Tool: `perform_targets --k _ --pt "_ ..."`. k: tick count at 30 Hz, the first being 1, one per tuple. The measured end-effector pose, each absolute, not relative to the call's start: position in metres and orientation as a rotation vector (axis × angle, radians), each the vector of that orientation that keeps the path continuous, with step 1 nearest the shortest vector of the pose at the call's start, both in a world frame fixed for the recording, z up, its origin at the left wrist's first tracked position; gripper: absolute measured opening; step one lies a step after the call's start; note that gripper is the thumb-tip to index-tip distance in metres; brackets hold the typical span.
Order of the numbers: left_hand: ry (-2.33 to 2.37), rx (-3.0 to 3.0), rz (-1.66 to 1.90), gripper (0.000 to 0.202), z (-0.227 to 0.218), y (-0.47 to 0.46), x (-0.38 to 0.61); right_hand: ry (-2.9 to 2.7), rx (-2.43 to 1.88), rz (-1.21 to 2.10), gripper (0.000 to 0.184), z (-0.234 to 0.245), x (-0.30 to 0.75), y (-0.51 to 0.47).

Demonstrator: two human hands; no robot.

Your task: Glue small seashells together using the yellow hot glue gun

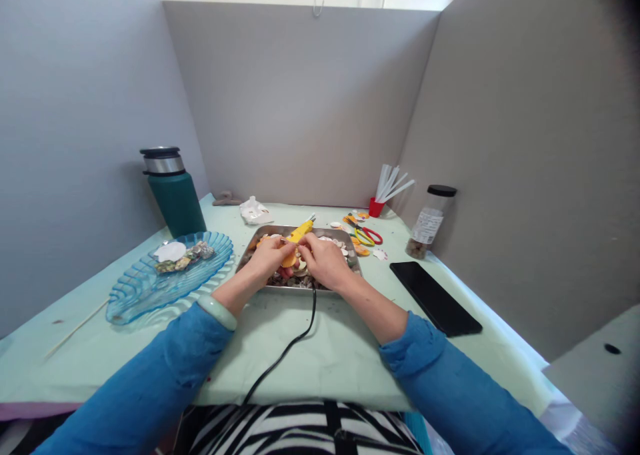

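My left hand [271,255] and my right hand [323,258] meet over a metal tray [357,267]. Fingertips of both are pinched close together. A flat orange piece [289,260], perhaps a shell, shows at the left fingers, which grip it. Whatever is between the right fingertips is too small to make out. Just beyond the hands, a yellow glue gun [301,231] lies across the tray with its nozzle pointing away. Shells and small stones [295,280] fill the tray. A black cord [287,351] runs from the tray toward my lap.
On the left stand a blue scalloped dish [125,305] with shell pieces and a green bottle [175,201]. Scissors [367,235], a red cup of glue sticks [376,207], a jar [427,225] and a black phone [434,297] are right. Grey panels [300,101] enclose the table.
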State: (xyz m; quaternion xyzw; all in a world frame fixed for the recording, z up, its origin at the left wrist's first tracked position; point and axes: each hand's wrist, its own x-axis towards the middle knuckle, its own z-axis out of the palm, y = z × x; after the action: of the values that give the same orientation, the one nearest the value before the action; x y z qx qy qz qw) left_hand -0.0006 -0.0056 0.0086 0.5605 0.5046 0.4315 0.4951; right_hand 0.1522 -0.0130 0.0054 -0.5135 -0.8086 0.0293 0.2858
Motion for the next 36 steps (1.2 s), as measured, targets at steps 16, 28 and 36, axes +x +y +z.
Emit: perform_targets --k 16,28,36 --pt "1.235 1.379 1.01 0.016 0.0101 -0.0082 0.0013 -2.175 -1.408 0.033 0.021 0.0024 0.1533 -0.0103" --pt "1.223 1.391 1.024 0.016 0.0116 -0.0097 0.0014 -2.171 -1.418 0.028 0.02 0.0028 0.1528 -0.0092" --pt "1.205 1.349 1.116 0.023 0.0082 -0.007 0.0002 -2.168 -1.398 0.02 0.021 0.0012 0.1524 -0.009"
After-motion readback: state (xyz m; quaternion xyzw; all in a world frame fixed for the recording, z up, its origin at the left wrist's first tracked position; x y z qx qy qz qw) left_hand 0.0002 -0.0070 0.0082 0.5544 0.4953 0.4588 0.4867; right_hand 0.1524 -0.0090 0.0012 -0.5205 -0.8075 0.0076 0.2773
